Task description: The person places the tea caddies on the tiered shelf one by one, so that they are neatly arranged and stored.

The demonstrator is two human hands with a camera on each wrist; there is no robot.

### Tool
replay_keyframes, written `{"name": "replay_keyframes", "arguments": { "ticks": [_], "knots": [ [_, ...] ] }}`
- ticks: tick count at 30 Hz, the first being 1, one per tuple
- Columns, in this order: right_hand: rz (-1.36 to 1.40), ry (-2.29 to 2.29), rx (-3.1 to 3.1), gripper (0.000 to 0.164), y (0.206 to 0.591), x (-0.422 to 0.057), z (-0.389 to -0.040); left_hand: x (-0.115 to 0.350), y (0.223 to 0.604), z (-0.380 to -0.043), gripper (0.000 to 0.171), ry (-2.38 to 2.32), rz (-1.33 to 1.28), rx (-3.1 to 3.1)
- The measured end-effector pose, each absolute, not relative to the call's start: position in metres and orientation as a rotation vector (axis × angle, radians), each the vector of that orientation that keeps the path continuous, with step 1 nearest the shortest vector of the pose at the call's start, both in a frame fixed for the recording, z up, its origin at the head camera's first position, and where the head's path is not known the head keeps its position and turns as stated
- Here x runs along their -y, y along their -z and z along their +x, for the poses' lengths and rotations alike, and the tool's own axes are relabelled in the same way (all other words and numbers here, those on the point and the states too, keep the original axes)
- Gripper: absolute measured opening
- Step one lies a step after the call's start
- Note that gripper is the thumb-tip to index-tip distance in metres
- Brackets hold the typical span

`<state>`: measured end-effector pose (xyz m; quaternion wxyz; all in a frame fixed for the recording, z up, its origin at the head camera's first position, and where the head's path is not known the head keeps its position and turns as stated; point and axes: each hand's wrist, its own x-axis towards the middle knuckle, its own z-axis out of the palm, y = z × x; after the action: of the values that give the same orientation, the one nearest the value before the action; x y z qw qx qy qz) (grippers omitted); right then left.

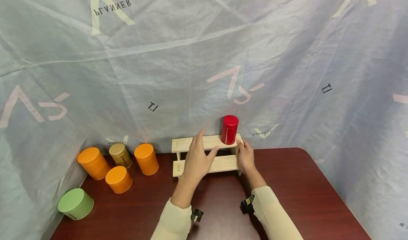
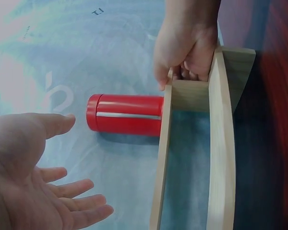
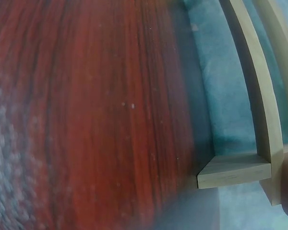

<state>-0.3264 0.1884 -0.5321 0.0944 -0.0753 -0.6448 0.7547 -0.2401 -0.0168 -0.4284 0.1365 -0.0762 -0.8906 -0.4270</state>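
Observation:
A two-tier wooden shelf rack stands at the back of the table. On the right end of its upper board is an upright red cylindrical tin. My right hand grips the rack's right end; in the left wrist view its fingers curl round the end piece, thumb at the upper board. Over the left half of the rack, my left hand is held with fingers spread and holds nothing. The right wrist view shows the rack's boards and end leg, with only a sliver of the hand at the edge.
To the left stand several tins: a tall orange tin, a gold tin, another orange tin, a short orange tin and a wide green tin. A grey printed sheet hangs behind the dark red table.

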Motion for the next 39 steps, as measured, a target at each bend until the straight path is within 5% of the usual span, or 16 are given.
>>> {"name": "replay_keyframes", "arguments": {
  "ticks": [21,39],
  "knots": [
    [-0.201,-2.241,1.917,0.038,0.528,-0.19,-0.329,0.072,0.425,-0.23,0.05,1.194,-0.12,2.385],
    [-0.214,-2.223,1.912,0.031,0.535,-0.188,-0.328,0.115,0.446,-0.224,0.052,1.281,0.033,2.435]
  ]
}}
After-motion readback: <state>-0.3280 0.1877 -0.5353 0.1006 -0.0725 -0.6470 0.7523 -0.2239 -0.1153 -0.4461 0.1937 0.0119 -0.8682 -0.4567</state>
